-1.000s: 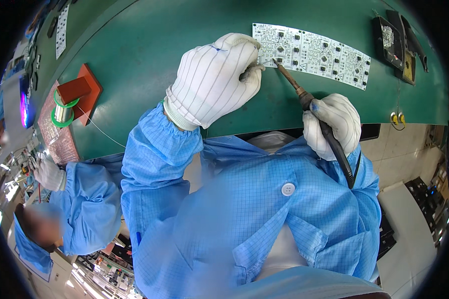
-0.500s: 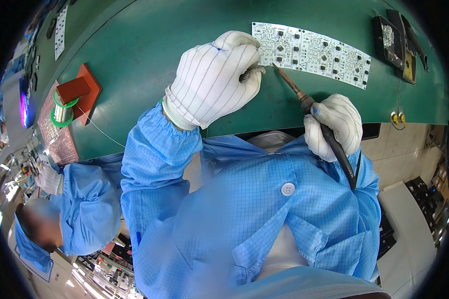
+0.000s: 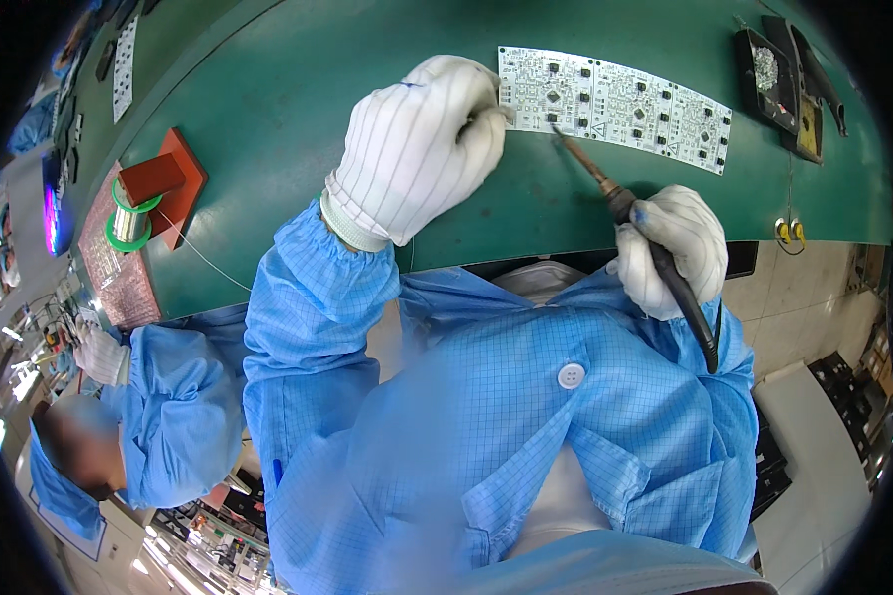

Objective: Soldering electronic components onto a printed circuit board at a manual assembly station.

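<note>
My left hand (image 3: pixel 422 149), in a white striped glove, is closed in a pinch at the left end of a white printed circuit board (image 3: pixel 620 109). A thin strand of solder wire (image 3: pixel 208 263) runs from its spool toward my left sleeve; its end at my fingertips is barely visible. My right hand (image 3: pixel 673 248), gloved too, is wrapped round the dark handle of a soldering iron (image 3: pixel 677 283). The iron's brown tip points up and left, at the board's near edge beside a small black component. The board lies flat on the green bench.
The solder spool (image 3: pixel 129 226) sits by a red-brown stand (image 3: pixel 184 183) at left, near a pink bubble-wrap sheet (image 3: pixel 119 283). Black trays (image 3: pixel 769 84) stand at the far right. Another strip of boards (image 3: pixel 123 69) lies far left. A co-worker in blue (image 3: pixel 179 407) sits at left.
My left hand has drawn slightly left, away from the iron's tip. The tip has shifted a little right along the board's near edge. My right hand keeps its grip on the iron.
</note>
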The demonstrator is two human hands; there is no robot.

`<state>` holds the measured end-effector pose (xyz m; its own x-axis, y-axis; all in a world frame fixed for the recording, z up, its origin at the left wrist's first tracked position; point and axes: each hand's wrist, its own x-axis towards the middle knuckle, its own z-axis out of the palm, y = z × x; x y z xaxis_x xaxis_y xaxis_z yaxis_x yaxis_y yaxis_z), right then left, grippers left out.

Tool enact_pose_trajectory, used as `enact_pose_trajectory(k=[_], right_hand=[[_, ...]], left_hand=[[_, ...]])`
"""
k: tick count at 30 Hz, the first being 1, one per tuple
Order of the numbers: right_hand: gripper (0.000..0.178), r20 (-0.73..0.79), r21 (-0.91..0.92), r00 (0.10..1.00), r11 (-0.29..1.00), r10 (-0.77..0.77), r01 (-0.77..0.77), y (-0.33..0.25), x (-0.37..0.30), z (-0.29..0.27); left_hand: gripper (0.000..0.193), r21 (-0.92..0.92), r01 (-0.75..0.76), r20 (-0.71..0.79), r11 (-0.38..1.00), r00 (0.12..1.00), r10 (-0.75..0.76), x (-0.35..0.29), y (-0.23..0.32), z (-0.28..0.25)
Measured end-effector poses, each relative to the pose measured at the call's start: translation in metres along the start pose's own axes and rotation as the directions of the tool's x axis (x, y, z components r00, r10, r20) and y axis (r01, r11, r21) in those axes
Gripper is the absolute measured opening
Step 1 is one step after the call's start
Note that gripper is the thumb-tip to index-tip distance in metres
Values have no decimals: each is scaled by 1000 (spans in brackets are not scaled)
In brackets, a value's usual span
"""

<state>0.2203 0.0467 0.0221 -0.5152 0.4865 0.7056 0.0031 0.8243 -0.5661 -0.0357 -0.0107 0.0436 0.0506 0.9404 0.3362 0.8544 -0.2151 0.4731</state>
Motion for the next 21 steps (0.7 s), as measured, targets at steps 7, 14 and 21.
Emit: enact_pose_trajectory(k=[7,14,21], right_hand=[[23,-403,-51,789,850,463,-525,18,-13,-49],[24,-426,-297,864,861,267,-413,63,-6,-81],[19,-80,-643,950,713,301,-280,56,7,-70]], left_hand=[[14,-46,88,-155,995,983,-94,2,-6,4],[10,252,-138,-111,958,979,170,3,-14,2],[20,-68,219,106,973,972,-211,13,9,-15]])
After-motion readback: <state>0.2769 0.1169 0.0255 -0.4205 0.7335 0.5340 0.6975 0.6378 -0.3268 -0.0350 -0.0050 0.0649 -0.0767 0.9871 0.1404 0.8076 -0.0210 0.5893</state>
